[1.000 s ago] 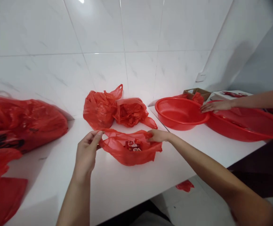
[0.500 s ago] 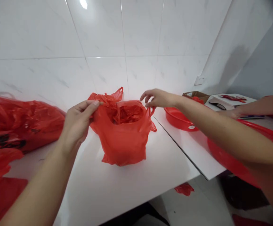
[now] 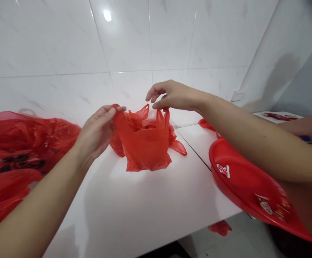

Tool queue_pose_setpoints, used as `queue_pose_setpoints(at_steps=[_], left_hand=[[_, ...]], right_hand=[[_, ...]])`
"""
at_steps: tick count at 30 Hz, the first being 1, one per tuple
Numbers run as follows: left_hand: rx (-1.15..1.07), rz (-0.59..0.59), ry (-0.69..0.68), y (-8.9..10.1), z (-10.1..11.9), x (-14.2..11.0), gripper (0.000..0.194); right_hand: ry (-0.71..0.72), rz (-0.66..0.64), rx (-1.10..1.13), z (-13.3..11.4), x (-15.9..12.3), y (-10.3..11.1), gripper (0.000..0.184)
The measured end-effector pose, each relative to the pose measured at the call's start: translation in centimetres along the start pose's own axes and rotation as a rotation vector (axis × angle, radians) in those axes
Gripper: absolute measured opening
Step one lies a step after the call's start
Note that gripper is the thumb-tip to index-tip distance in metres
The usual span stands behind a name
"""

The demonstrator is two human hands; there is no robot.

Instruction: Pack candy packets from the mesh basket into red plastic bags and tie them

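A small red plastic bag (image 3: 145,147) hangs just above the white counter (image 3: 145,208), held up by its two handles. My left hand (image 3: 98,130) pinches the left handle between thumb and fingers. My right hand (image 3: 172,95) pinches the right handle from above, its other fingers curled loosely. Behind the bag, more crumpled red bags (image 3: 176,141) lie against the tiled wall, mostly hidden by it.
A heap of large red plastic bags (image 3: 16,150) fills the counter's left end. A wide red basin (image 3: 247,182) with a few small packets sits at the right edge. Another person's arm (image 3: 303,125) reaches in at far right. A red scrap (image 3: 220,227) lies on the floor.
Both hands have lifted the bag off the counter by its handles, from spread open and low to hanging upright. The view has shifted, and the red basin now appears closer at the right.
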State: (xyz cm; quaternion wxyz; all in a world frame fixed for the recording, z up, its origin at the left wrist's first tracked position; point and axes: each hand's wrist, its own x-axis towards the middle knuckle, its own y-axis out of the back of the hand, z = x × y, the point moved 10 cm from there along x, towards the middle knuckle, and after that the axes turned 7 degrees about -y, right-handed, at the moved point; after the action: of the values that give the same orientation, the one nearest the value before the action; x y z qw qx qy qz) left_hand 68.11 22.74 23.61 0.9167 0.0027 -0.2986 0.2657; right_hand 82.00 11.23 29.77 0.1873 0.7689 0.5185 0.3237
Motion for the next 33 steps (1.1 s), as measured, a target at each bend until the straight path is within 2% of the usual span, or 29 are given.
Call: queue_pose_setpoints(at_steps=[3,5,8,10,13,16,18,21,24,25,26,28,29,31,33], left_hand=[[0.049,-0.145,0.147,-1.8,-2.0,-0.4,0.048],[0.156,-0.26,0.258,-2.9,-3.8,-1.0,0.057],[0.304,-0.371,0.377,-3.4,-5.9,-2.0,0.036],[0.331,-0.346,0.421,-2.7,-6.6,-2.3,0.029],[0.269,-0.223,0.447,-0.8,-7.2,-2.3,0.034],[0.215,-0.107,0.473,1.4,-8.0,-2.6,0.036],[0.167,-0.094,0.493,2.1,-8.6,-3.0,0.037],[0.157,-0.13,0.468,2.7,-8.7,-3.2,0.036],[0.251,-0.253,0.415,2.6,-7.9,-3.3,0.033],[0.292,-0.3,0.396,2.4,-7.5,-3.4,0.028],[0.335,-0.338,0.378,2.2,-7.2,-3.4,0.02],[0.419,-0.396,0.355,1.8,-7.0,-3.7,0.009],[0.457,-0.418,0.348,1.6,-7.1,-3.9,0.01],[0.547,-0.444,0.303,1.2,-7.5,-4.2,0.012],[0.694,-0.407,0.177,1.4,-7.5,-4.1,0.017]], right_hand=[[0.057,-0.035,0.034,-1.7,1.3,-2.7,0.021],[0.099,-0.077,0.058,-3.1,1.8,-5.1,0.019],[0.176,-0.113,0.092,-5.0,1.9,-8.3,0.014],[0.211,-0.064,0.098,-5.2,1.7,-9.0,0.012],[0.159,0.035,0.061,-2.6,1.8,-9.1,0.021],[0.038,-0.093,0.011,1.7,2.1,-11.2,0.03],[0.015,-0.115,0.039,3.3,1.8,-12.1,0.025],[0.052,0.016,0.222,2.9,0.3,-11.4,0.016],[0.067,-0.125,0.352,1.2,-1.9,-13.2,0.018],[0.059,-0.149,0.364,1.0,-2.4,-13.7,0.021],[0.047,-0.121,0.369,1.1,-2.6,-13.8,0.024],[0.013,0.051,0.383,2.4,-2.4,-13.1,0.028],[-0.006,0.118,0.391,3.3,-2.1,-13.0,0.028],[-0.052,0.119,0.4,5.3,-1.1,-14.4,0.029],[-0.087,0.074,0.412,7.1,-0.1,-16.4,0.029]])
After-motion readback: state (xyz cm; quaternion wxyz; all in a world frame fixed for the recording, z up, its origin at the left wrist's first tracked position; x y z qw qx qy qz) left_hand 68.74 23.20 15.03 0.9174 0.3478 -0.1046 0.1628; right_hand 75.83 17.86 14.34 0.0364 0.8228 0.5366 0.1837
